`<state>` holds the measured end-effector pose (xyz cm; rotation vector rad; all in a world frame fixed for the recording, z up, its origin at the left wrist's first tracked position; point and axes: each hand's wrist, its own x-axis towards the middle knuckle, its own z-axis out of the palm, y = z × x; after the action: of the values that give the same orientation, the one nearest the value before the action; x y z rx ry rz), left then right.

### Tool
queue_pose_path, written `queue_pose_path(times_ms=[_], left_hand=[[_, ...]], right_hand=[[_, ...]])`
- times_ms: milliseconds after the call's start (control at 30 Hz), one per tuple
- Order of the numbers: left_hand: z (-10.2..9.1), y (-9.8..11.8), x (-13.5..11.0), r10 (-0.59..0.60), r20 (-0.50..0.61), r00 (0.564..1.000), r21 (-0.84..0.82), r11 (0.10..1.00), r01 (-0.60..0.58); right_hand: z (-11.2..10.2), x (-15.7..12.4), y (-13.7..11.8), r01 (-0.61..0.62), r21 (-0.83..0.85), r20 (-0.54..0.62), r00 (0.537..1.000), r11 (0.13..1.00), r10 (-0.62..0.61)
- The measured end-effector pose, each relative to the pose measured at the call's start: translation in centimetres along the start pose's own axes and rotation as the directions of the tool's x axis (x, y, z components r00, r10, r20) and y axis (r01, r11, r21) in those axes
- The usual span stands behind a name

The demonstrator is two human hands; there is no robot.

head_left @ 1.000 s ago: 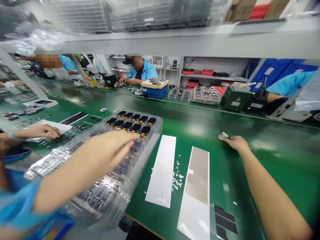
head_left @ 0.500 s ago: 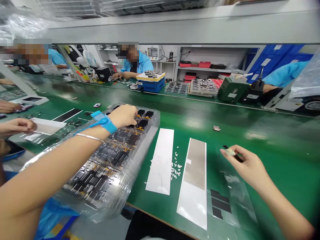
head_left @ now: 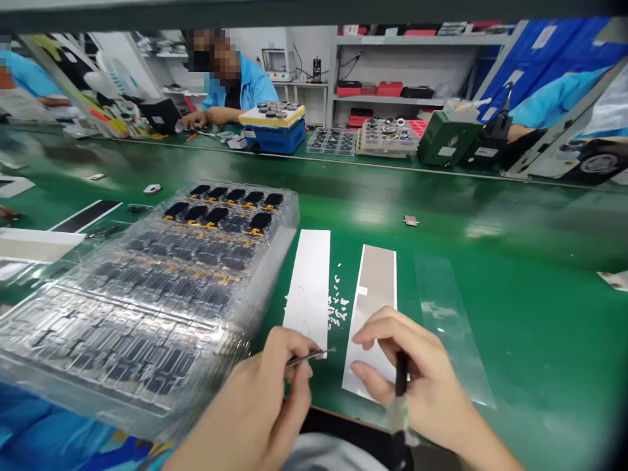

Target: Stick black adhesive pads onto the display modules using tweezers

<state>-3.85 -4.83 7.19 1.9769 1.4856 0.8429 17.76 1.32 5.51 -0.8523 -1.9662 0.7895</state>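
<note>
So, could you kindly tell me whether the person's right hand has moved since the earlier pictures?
Yes, the right hand has moved left, from beside the grey-and-white strip to over its lower end.

This is a factory workshop for electronics assembly, laid out as a production line. A long green tabletop (head_left: 495,340) runs through the room, and a co-worker in a light-blue smock (head_left: 245,91) sits at its far side. Stacked clear plastic trays (head_left: 147,314) of small dark components stand on the tabletop's near side, and a blue-and-yellow case (head_left: 272,134), metal-filled parts trays (head_left: 387,137) and a green benchtop machine (head_left: 447,137) stand along its far side. White shelving (head_left: 402,59) with red boxes (head_left: 363,85) stands beyond the tabletop.
</note>
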Motion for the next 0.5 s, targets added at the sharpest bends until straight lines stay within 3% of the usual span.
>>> queue_pose_path(times_ms=[100, 200, 333, 500], left_hand=[[3.6, -1.2, 1.8, -0.108, 0.05, 0.993, -0.304, 0.945, 0.118], [5.7, -2.5, 4.0, -0.129, 0.117, 0.985, -0.489, 0.855, 0.17], [7.0, -3.5, 4.7, -0.142, 0.111, 0.984, -0.589, 0.788, 0.18], [7.2, -4.0, 4.2, -0.159, 0.097, 0.983, -0.58, 0.793, 0.185]], right_hand=[[0.8, -0.2, 1.0, 0.059, -0.047, -0.03, 0.998, 0.997, -0.06], [1.2, -0.6, 2.4, 0.063, -0.156, -0.039, 0.997, 0.986, -0.07], [1.7, -0.8, 3.4, 0.063, -0.287, -0.036, 0.996, 0.956, -0.076], [2.4, -0.8, 3.5, 0.101, -0.393, -0.052, 0.99, 0.914, -0.132]])
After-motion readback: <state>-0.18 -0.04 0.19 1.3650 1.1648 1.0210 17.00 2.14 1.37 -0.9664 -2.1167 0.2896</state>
